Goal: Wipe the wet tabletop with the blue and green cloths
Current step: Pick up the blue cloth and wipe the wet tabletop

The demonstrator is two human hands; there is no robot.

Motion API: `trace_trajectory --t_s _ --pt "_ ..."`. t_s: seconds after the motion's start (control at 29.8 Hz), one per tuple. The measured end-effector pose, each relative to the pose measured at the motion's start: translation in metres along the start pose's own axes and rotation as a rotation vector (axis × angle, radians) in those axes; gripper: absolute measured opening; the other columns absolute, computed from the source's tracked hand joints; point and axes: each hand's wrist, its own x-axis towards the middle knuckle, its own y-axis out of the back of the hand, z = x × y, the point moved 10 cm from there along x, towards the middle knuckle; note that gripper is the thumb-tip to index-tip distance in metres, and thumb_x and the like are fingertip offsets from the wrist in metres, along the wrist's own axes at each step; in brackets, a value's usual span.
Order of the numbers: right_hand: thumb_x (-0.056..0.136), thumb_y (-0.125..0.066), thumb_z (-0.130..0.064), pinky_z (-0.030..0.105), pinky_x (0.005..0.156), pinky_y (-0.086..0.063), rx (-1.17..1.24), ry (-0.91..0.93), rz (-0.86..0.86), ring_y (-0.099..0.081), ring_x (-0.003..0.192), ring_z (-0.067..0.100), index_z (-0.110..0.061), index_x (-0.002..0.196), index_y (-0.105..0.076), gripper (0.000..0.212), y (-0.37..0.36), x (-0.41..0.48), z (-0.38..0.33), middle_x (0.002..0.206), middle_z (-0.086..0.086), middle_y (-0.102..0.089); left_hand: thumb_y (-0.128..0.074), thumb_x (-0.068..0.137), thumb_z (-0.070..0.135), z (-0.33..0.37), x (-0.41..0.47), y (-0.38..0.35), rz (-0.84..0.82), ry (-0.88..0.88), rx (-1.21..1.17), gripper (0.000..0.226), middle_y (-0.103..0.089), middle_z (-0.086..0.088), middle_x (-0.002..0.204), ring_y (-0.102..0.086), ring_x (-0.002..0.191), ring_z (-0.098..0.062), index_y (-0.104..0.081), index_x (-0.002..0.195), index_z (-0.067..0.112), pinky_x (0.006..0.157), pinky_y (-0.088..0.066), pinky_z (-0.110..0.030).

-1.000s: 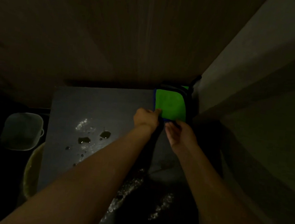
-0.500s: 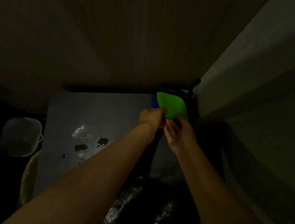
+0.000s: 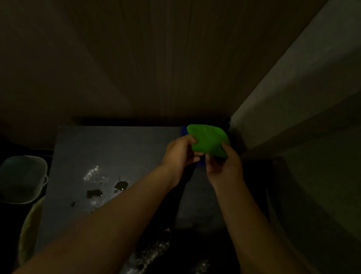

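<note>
- Currently, both bare hands meet at the far right corner of the dark grey tabletop (image 3: 114,151), close to where the brown wood-grain wall (image 3: 141,41) joins the pale side wall (image 3: 316,96).
- Left hand (image 3: 178,153): fingers curled inward and pinched on the left near edge of the bright green folded cloth (image 3: 208,140). The thumb lies on the upper face of the cloth; the remaining fingers wrap below it.
- Right hand (image 3: 223,162): fingers bent and closed on the right near corner of the same cloth, thumb on top at the edge.
- Green cloth position: raised between the two hands, extending away from the fingertips toward the wall corner. Its near edge sits inside both grips; its far edge is free.
- Blue cloth (image 3: 183,130): visible only as a narrow strip at the left far edge of the green cloth and a small patch under the hands. Whether either hand grips it cannot be told in the low light.
- Water: dark puddles (image 3: 121,184) and glinting droplets lie on the tabletop left of the left forearm, well apart from the cloths. Further glints run along the near part of the surface between the forearms.
- Off the left edge of the tabletop sits a pale rounded plastic tub (image 3: 21,178), with a yellowish rim (image 3: 29,227) nearer the camera.
</note>
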Motion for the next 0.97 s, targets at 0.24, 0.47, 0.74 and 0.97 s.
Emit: trace_trajectory --t_s 0.24,0.47,0.74,0.97 --pt "0.094 -0.042 -0.009 0.034 0.07 -0.05 0.018 0.061 -0.083 -0.061 0.079 0.024 -0.01 0.091 -0.062 0.021 -0.015 -0.01 -0.022 0.071 0.006 -0.07 -0.052 0.091 0.017 0.017 0.006 0.033 0.351 -0.128 0.851 0.032 -0.064 -0.024 0.112 -0.059 0.106 -0.035 -0.061 0.107 -0.009 0.071 -0.04 -0.029" --pt "0.091 -0.041 -0.01 0.022 0.051 -0.056 0.038 0.106 -0.14 -0.07 0.055 0.017 -0.011 0.093 -0.062 0.021 -0.016 -0.012 -0.033 0.062 0.003 -0.072 -0.052 0.092 0.015 0.021 0.016 0.024 0.365 -0.073 0.837 0.035 -0.057 -0.024 0.126 -0.055 0.115 -0.033 -0.055 0.118 -0.009 0.085 -0.044 -0.031" --pt "0.092 -0.042 -0.012 0.026 0.061 -0.053 0.0 0.093 -0.15 -0.063 0.079 0.021 -0.013 0.09 -0.063 0.021 -0.013 -0.011 -0.03 0.063 0.002 -0.073 -0.059 0.088 0.019 0.027 0.01 0.041 0.402 -0.173 0.717 0.034 -0.052 -0.008 0.064 -0.056 0.079 -0.024 -0.047 0.058 0.009 0.064 -0.034 -0.026" --pt "0.094 -0.042 -0.013 0.032 0.07 -0.053 -0.041 0.03 -0.15 -0.063 0.085 0.022 -0.013 0.1 -0.062 0.021 -0.025 -0.002 -0.01 0.086 0.007 -0.072 -0.059 0.089 0.019 0.049 -0.01 0.107 0.524 -0.236 0.77 0.028 -0.05 -0.004 0.067 -0.051 0.068 -0.018 -0.046 0.066 0.008 0.065 -0.035 -0.025"
